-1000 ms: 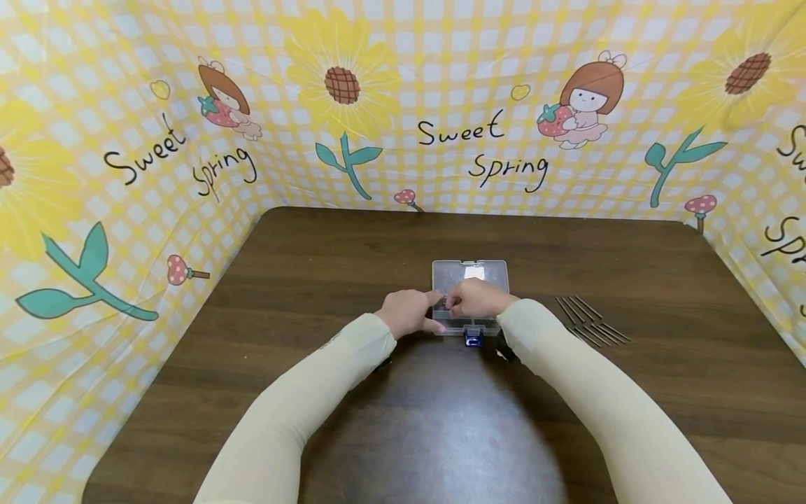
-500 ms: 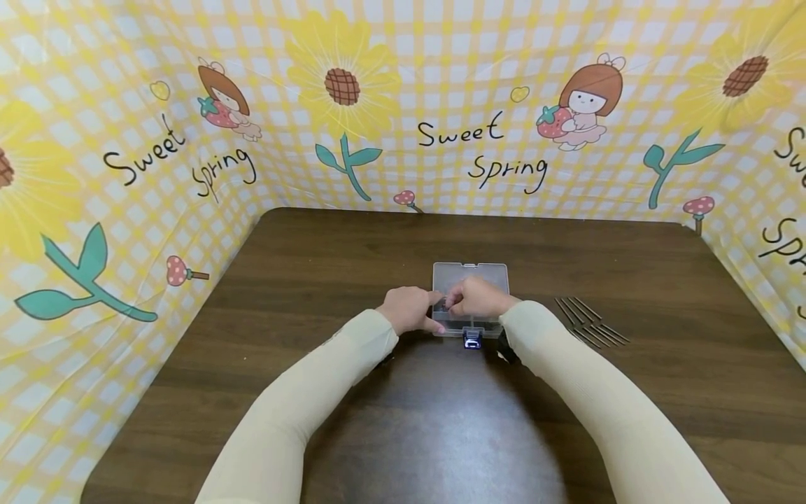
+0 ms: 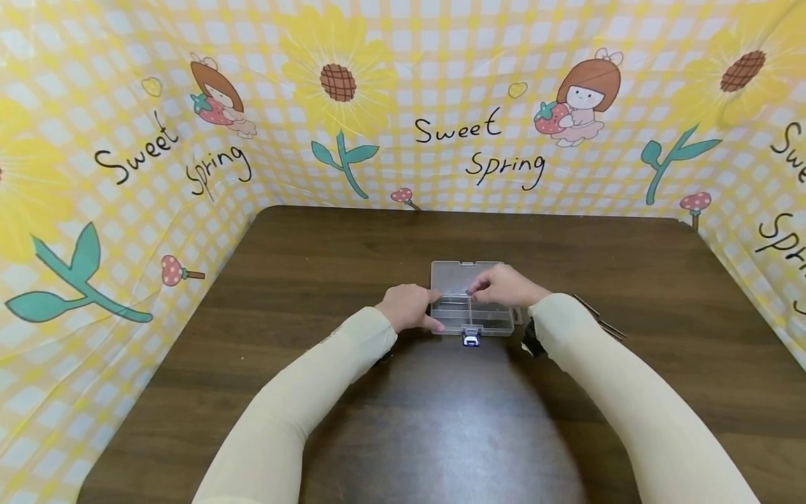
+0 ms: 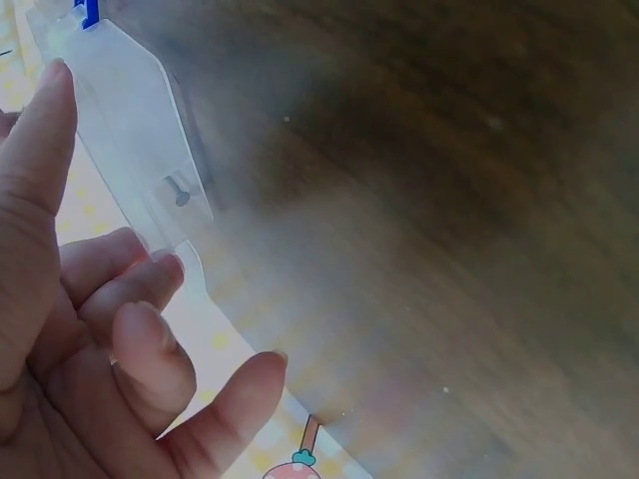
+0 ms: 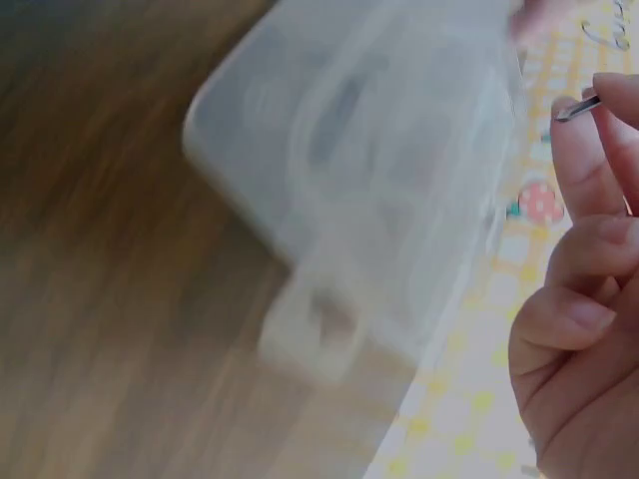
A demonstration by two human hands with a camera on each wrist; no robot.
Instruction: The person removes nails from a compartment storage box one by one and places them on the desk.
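A clear plastic compartment box (image 3: 494, 323) stands on the table with its lid (image 3: 450, 276) raised at the back. At the box's left side rests my left hand (image 3: 406, 306), thumb and index finger spread along the edge, the other fingers loosely bent in the left wrist view. My right hand (image 3: 506, 285) is over the back right part of the box. Between its thumb and index finger it pinches a thin metal rod (image 5: 579, 108) with a pointed tip. Something thin lies in the back left compartment.
Several thin dark metal rods (image 3: 613, 330) lie on the brown table (image 3: 327, 259) to the right, partly hidden by my right sleeve. A blue clasp (image 3: 471, 337) juts from the box's front. Patterned yellow cloth (image 3: 378, 175) walls the table's back and sides.
My right hand has moved from the left compartments rightward and slightly back, uncovering the dividers. Its sleeve now covers more of the rods. My left hand stays at the box.
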